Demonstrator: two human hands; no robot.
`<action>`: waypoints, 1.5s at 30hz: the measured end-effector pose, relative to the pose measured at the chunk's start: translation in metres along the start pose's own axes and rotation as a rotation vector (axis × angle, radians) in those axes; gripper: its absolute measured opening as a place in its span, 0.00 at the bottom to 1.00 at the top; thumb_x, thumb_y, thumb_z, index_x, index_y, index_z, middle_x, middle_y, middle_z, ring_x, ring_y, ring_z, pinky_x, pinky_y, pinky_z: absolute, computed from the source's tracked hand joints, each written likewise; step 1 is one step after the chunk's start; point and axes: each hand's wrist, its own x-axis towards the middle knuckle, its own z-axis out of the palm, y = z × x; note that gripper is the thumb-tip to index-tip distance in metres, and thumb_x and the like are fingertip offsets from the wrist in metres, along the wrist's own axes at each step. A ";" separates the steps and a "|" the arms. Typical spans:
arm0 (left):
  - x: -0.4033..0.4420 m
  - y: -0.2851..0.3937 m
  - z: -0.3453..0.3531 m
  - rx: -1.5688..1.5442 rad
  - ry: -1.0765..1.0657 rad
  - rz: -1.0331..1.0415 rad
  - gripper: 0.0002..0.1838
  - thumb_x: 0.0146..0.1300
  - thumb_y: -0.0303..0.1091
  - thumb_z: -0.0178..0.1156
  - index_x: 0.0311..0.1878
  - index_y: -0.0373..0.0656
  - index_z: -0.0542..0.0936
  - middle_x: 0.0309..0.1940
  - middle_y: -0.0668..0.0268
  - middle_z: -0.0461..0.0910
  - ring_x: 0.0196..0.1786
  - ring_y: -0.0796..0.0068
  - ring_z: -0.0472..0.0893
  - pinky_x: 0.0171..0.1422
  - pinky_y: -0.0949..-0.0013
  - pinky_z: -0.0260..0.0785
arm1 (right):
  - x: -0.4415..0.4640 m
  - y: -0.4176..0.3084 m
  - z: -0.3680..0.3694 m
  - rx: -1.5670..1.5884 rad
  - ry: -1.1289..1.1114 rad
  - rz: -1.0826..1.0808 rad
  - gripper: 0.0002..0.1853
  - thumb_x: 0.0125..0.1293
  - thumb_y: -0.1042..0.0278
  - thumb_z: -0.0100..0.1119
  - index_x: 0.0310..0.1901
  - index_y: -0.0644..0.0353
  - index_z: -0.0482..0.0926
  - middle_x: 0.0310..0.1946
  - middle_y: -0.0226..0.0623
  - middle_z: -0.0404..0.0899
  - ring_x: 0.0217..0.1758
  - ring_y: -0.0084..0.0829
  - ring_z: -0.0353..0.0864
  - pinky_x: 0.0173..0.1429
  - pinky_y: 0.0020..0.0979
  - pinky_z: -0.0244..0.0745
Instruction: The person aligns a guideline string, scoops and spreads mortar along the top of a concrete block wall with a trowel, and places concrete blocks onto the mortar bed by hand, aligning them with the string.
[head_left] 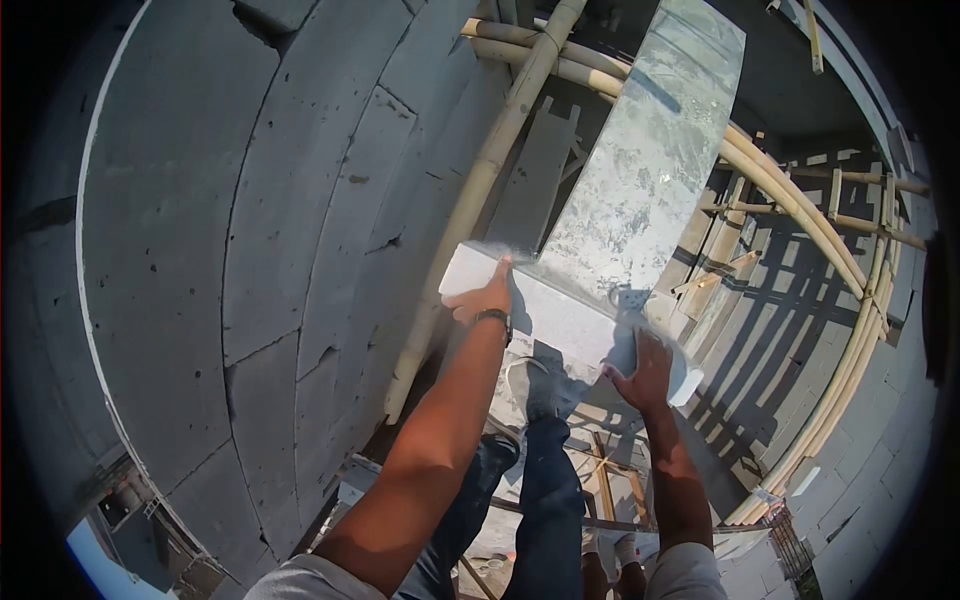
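Note:
A long pale aerated concrete block [572, 318] lies crosswise in front of me, held at both ends. My left hand [484, 290] is closed on its left end, with the thumb along the top edge and a dark band at the wrist. My right hand [642, 368] grips the block near its right end, thumb on the near side; its other fingers are partly in shadow. Just beyond the block, a broad, dusty, splotched board [655, 140] stretches away. Whether the block rests on the board, I cannot tell.
A wall of large grey blocks [290, 200] rises on the left. A thick bamboo pole [490, 165] runs between it and the board. Curved bamboo poles [800, 205] and wooden framing stand on the right. Below, my legs [548, 490] are above a drop, where another person's legs [628, 575] show.

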 end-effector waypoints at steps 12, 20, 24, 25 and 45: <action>0.004 -0.034 -0.020 1.336 -0.003 1.742 0.43 0.68 0.53 0.58 0.81 0.54 0.52 0.77 0.45 0.54 0.80 0.38 0.50 0.84 0.38 0.38 | 0.033 -0.050 0.024 -0.423 -0.312 -0.016 0.68 0.43 0.42 0.79 0.78 0.65 0.46 0.60 0.51 0.68 0.66 0.49 0.67 0.76 0.57 0.53; -0.046 -0.086 -0.111 0.968 -0.090 1.838 0.23 0.71 0.37 0.50 0.69 0.53 0.69 0.58 0.56 0.74 0.70 0.52 0.69 0.82 0.46 0.51 | -0.026 -0.084 -0.067 -0.288 -0.283 -0.180 0.59 0.38 0.55 0.79 0.71 0.69 0.57 0.56 0.53 0.70 0.61 0.54 0.70 0.69 0.55 0.61; -0.123 -0.123 -0.250 1.012 -0.223 1.640 0.33 0.61 0.35 0.61 0.71 0.50 0.68 0.60 0.53 0.72 0.70 0.52 0.68 0.83 0.39 0.45 | -0.079 -0.132 -0.182 -0.198 -0.286 -0.504 0.54 0.36 0.63 0.74 0.68 0.72 0.59 0.48 0.54 0.71 0.51 0.56 0.73 0.57 0.56 0.67; -0.150 -0.130 -0.299 1.027 -0.214 1.585 0.35 0.58 0.34 0.63 0.71 0.48 0.67 0.61 0.51 0.71 0.70 0.51 0.68 0.82 0.40 0.45 | -0.093 -0.161 -0.224 -0.191 -0.331 -0.554 0.52 0.35 0.65 0.73 0.66 0.73 0.60 0.45 0.56 0.71 0.47 0.58 0.74 0.48 0.57 0.71; -0.418 -0.344 -1.024 0.379 0.803 1.244 0.52 0.32 0.51 0.79 0.67 0.45 0.74 0.47 0.54 0.77 0.54 0.56 0.76 0.58 0.56 0.66 | -0.282 -0.757 -0.727 -0.269 -0.199 -1.663 0.66 0.28 0.58 0.75 0.79 0.52 0.57 0.53 0.48 0.70 0.55 0.50 0.74 0.61 0.51 0.70</action>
